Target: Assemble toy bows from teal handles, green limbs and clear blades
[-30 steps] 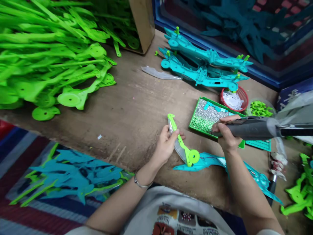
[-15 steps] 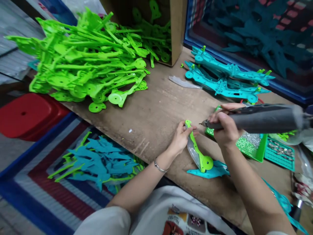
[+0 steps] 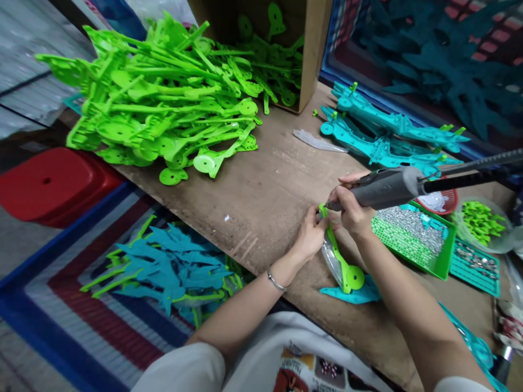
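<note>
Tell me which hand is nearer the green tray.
Right. The right hand, gripping the grey tool, is just left of the green tray; the left hand, holding the green part, is farther left.

Left of the held piece lies a parts heap; right, a tray; beneath, the table.

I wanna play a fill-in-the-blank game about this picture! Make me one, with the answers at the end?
1. The left hand holds a long part colored bright ____.
2. The gray tool is gripped by the ____ hand.
3. The stool is colored ____.
4. A bracelet circles the ____ wrist.

Missing words: green; right; red; left.
</note>
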The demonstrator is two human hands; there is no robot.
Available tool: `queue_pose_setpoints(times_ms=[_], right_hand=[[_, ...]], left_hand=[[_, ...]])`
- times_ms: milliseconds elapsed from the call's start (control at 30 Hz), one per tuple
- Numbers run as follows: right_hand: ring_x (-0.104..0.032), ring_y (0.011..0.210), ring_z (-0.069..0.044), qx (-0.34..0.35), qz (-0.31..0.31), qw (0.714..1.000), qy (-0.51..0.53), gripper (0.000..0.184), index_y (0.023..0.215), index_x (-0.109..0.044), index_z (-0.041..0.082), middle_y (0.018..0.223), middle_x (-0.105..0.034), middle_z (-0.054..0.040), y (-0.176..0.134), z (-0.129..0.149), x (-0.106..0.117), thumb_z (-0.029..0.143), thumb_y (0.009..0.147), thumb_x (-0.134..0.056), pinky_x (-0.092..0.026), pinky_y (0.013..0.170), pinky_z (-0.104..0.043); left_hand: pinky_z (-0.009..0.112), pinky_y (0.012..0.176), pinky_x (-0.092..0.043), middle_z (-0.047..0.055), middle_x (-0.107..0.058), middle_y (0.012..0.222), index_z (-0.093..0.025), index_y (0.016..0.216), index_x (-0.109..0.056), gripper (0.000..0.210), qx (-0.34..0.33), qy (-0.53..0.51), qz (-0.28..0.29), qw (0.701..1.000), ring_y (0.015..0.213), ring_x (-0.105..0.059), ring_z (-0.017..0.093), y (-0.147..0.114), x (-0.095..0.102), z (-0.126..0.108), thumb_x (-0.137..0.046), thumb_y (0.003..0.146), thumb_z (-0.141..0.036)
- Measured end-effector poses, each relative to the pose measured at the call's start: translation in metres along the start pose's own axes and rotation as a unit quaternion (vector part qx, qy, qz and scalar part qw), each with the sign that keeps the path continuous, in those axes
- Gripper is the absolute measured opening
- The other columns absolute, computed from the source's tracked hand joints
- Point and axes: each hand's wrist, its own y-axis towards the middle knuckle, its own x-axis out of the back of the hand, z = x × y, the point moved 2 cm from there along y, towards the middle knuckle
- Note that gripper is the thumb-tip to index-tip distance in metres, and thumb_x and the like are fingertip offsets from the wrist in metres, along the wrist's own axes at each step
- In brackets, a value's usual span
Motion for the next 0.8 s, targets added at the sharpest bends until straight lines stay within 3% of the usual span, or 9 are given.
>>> queue_pose_setpoints(times_ms=[200, 300, 367, 467, 567, 667, 733, 800], right_hand=[[-0.058, 0.058, -0.014, -0.054, 0.121, 0.990, -0.040, 0.021, 0.085, -0.064, 0.021, 0.064, -0.059, 0.0031, 0.012, 0.007, -0.004, 0.038, 0.077, -0.073, -0.052, 0.058, -0.031], [-0.056, 0.057, -0.013, -0.041, 0.163, 0.986, -0.021, 0.021, 0.075, -0.061, 0.020, 0.063, -0.057, 0.0037, 0.016, 0.007, -0.008, 0.035, 0.072, -0.075, -0.052, 0.059, -0.031], [-0.054, 0.055, -0.012, -0.027, 0.162, 0.986, -0.013, 0.023, 0.072, -0.059, 0.021, 0.061, -0.056, 0.0042, 0.016, 0.005, -0.010, 0.036, 0.072, -0.076, -0.051, 0.059, -0.031], [-0.053, 0.052, -0.012, -0.020, 0.093, 0.995, 0.001, 0.027, 0.082, -0.061, 0.022, 0.060, -0.055, 0.0053, 0.011, 0.008, -0.001, 0.044, 0.077, -0.074, -0.048, 0.054, -0.029], [-0.056, 0.051, -0.013, -0.013, 0.024, 1.000, -0.008, 0.033, 0.098, -0.066, 0.022, 0.061, -0.058, 0.0051, -0.003, 0.025, 0.028, 0.049, 0.081, -0.074, -0.049, 0.054, -0.029], [-0.060, 0.053, -0.014, -0.023, -0.018, 0.998, -0.054, 0.032, 0.101, -0.069, 0.023, 0.062, -0.063, 0.0042, -0.025, 0.054, 0.078, 0.046, 0.082, -0.078, -0.051, 0.057, -0.030], [-0.062, 0.054, -0.014, -0.047, -0.050, 0.994, -0.083, 0.030, 0.099, -0.071, 0.023, 0.061, -0.064, 0.0043, -0.044, 0.072, 0.116, 0.045, 0.080, -0.080, -0.052, 0.057, -0.030], [-0.062, 0.054, -0.014, -0.080, -0.085, 0.987, -0.109, 0.030, 0.098, -0.071, 0.022, 0.061, -0.065, 0.0042, -0.065, 0.083, 0.153, 0.043, 0.079, -0.082, -0.053, 0.057, -0.029]], left_hand=[[0.027, 0.062, -0.056, 0.001, -0.073, 0.090, -0.019, 0.105, -0.051, 0.055, 0.020, -0.039, 0.015, 0.999, 0.064, -0.072, 0.015, 0.002, -0.001, -0.002, -0.089, 0.071, -0.041], [0.027, 0.062, -0.056, 0.002, -0.072, 0.092, -0.019, 0.105, -0.051, 0.054, 0.015, -0.048, 0.018, 0.999, 0.063, -0.071, 0.014, 0.002, 0.000, 0.000, -0.089, 0.071, -0.041], [0.028, 0.064, -0.057, 0.001, -0.072, 0.089, -0.019, 0.106, -0.052, 0.055, 0.013, -0.048, 0.019, 0.999, 0.063, -0.071, 0.014, 0.001, -0.001, 0.000, -0.089, 0.071, -0.039], [0.030, 0.069, -0.059, 0.000, -0.071, 0.085, -0.019, 0.104, -0.053, 0.051, 0.012, -0.030, 0.008, 0.999, 0.065, -0.071, 0.014, -0.001, -0.003, -0.001, -0.089, 0.072, -0.035], [0.033, 0.077, -0.061, 0.003, -0.073, 0.096, -0.019, 0.103, -0.053, 0.046, 0.005, -0.001, -0.005, 1.000, 0.072, -0.073, 0.015, 0.000, -0.001, 0.000, -0.086, 0.074, -0.033], [0.033, 0.079, -0.061, 0.005, -0.072, 0.105, -0.019, 0.109, -0.055, 0.048, -0.044, 0.068, -0.018, 0.997, 0.077, -0.073, 0.016, 0.005, 0.011, -0.001, -0.084, 0.073, -0.030], [0.033, 0.082, -0.060, 0.007, -0.070, 0.109, -0.018, 0.114, -0.057, 0.049, -0.101, 0.153, -0.039, 0.982, 0.084, -0.073, 0.017, 0.004, 0.023, -0.006, -0.083, 0.073, -0.030], [0.035, 0.089, -0.059, 0.011, -0.066, 0.123, -0.018, 0.118, -0.058, 0.046, -0.169, 0.261, -0.058, 0.949, 0.098, -0.072, 0.020, -0.005, 0.029, -0.013, -0.078, 0.079, -0.032]])
